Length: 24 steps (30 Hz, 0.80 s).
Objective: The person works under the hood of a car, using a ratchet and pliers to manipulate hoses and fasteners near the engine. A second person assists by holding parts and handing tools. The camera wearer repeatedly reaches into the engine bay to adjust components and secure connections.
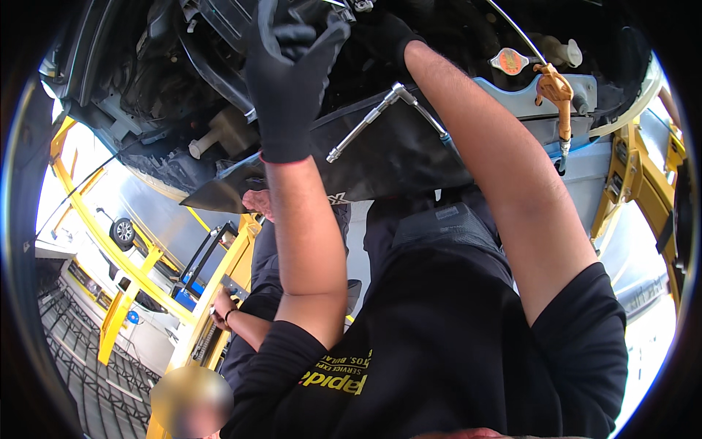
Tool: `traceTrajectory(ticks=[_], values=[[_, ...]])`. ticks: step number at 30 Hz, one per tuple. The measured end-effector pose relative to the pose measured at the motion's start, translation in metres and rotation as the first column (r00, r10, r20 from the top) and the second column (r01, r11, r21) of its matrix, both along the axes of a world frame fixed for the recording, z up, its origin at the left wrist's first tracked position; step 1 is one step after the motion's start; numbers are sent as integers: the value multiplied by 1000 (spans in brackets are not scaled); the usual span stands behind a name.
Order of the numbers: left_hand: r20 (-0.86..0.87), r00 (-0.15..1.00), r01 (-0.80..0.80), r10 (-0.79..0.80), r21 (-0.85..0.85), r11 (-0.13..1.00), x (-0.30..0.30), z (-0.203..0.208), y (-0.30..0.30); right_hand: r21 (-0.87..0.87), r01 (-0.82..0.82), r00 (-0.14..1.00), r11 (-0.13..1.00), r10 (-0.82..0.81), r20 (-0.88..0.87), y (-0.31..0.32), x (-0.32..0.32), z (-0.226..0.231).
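My left hand [289,80], in a black glove, is raised over the engine bay. Its thumb stands well apart from the fingers, which are partly smeared, and I see nothing held in it. My right hand [387,38], also black-gloved, reaches into the dark upper part of the bay, where its fingers cannot be made out. Close to it is a small shiny metal part [363,6]. Between my forearms a ratchet with an extension and socket [365,126] lies on a black panel [395,164] along the front edge of the car.
A radiator cap [510,61] and an orange gun-shaped tool [556,91] with a long thin rod are right of my right forearm. A translucent reservoir neck [205,143] is at the left. Another person's hand [223,304] is beside my left elbow, near yellow lift frames [117,318].
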State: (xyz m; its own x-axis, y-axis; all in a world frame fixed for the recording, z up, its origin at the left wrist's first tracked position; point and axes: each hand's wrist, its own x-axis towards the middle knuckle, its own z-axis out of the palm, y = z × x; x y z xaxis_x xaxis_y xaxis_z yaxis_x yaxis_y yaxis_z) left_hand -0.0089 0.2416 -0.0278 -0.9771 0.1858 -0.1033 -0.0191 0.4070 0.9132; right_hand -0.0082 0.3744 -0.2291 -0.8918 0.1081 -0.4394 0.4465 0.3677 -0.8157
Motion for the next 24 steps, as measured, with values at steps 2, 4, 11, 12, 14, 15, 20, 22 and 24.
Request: traceTrajectory(ticks=[2, 4, 11, 12, 14, 15, 20, 22, 24], values=[[-67, 994, 79, -82, -33, 996, -16, 19, 14, -21, -7, 1000, 1000, 7, 10, 2, 3, 14], [-178, 963, 192, -203, -76, 978, -27, 16, 16, 7, 1, 1000, 1000, -1, 3, 4, 7, 32], [-170, 971, 186, -171, 82, 979, -35, 7, 6, -276, -144, 978, 950, 180, 109, 23, 1, 57], [-227, 948, 232, -223, 16, 972, -37, 8, 8, -156, -184, 974, 971, 159, -160, 25, 2, 42], [-338, 852, 377, -401, -135, 916, -45, 6, 14, 111, -149, 754, 983, 185, -630, 31, 2, -8], [-384, 773, 444, -505, -240, 863, -51, 6, 8, 113, -230, 762, 967, 251, -597, 33, 2, -7], [-340, 752, 471, -565, -323, 821, -47, 9, 6, -858, 126, 990, 499, -6, 143, 42, 25, 39], [-326, 762, 501, -560, -251, 828, -50, 4, 13, -876, 139, 978, 462, -200, 50, 30, 24, 26], [-351, 746, 480, -566, -306, 822, -52, 2, 13, -895, 120, 960, 429, -279, -5, 22, 22, 19]])
